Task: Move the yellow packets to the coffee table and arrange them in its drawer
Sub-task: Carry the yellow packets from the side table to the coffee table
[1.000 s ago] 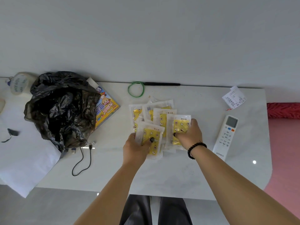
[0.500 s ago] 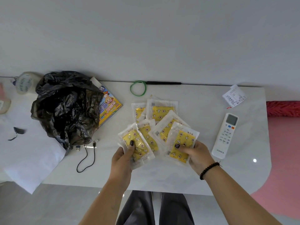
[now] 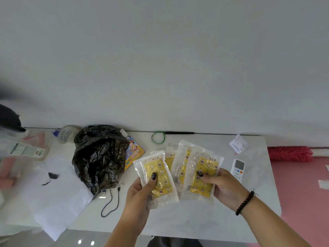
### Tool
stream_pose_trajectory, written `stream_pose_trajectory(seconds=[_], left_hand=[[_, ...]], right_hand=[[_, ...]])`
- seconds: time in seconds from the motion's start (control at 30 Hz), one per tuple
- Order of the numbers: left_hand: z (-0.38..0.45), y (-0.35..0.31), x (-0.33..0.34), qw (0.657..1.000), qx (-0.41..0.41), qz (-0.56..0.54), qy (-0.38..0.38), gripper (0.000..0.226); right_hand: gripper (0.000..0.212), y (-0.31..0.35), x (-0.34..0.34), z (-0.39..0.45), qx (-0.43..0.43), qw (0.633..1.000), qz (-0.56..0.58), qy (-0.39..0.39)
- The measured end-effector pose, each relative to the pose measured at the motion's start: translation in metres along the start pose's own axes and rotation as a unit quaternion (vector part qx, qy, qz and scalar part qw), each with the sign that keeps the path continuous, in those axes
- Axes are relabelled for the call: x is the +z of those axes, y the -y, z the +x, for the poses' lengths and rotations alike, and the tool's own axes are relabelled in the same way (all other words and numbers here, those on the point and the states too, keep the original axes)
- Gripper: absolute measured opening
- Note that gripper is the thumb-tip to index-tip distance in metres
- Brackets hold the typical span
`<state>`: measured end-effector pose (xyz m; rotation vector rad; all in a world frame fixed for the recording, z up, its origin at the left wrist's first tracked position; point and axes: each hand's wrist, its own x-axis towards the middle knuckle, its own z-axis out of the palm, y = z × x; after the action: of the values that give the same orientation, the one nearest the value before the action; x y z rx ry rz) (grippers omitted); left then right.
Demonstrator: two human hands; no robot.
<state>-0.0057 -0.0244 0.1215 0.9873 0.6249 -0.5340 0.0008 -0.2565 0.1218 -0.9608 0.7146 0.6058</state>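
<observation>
Several yellow packets [image 3: 179,168] in clear wrappers are fanned out above the white marble table [image 3: 195,221], lifted off its top. My left hand [image 3: 140,191] grips the leftmost packets [image 3: 158,179], thumb pressed on the front one. My right hand [image 3: 224,188], with a black bead bracelet at the wrist, grips the rightmost packets [image 3: 204,173], thumb on top. The middle packets overlap between both hands. No coffee table or drawer is in view.
A crumpled black plastic bag [image 3: 99,155] lies at the left over a colourful box [image 3: 133,152]. A black cable [image 3: 111,202], white paper [image 3: 58,202], a green ring [image 3: 158,137], a receipt [image 3: 238,144], a white remote [image 3: 238,168] and a bottle [image 3: 66,133] share the table. Pink floor [image 3: 302,193] lies right.
Both hands gathered the packets off the table and raised them toward me, closing the fan. The view swung right and back, so the table items shifted.
</observation>
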Motion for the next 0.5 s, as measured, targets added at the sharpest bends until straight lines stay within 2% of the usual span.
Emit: stream_pose_trajectory(seconds=[0.1, 0.23, 0.37, 0.5], left_hand=[[-0.041, -0.021, 0.023, 1.0, -0.015, 0.0, 0.022, 0.033], [-0.087, -0.047, 0.055, 0.999, -0.021, -0.027, 0.031, 0.032], [-0.124, -0.078, 0.08, 0.999, -0.002, -0.006, 0.043, 0.025], [-0.156, -0.1, 0.091, 0.999, 0.033, 0.001, 0.033, 0.025]], right_hand=[[0.037, 0.025, 0.023, -0.038, -0.005, 1.0, 0.012, 0.017], [0.041, 0.052, 0.054, -0.089, -0.029, 0.999, -0.026, 0.015], [0.02, 0.069, 0.077, -0.133, -0.066, 0.996, -0.051, 0.01], [0.03, 0.079, 0.093, -0.166, -0.084, 0.996, -0.027, 0.009]])
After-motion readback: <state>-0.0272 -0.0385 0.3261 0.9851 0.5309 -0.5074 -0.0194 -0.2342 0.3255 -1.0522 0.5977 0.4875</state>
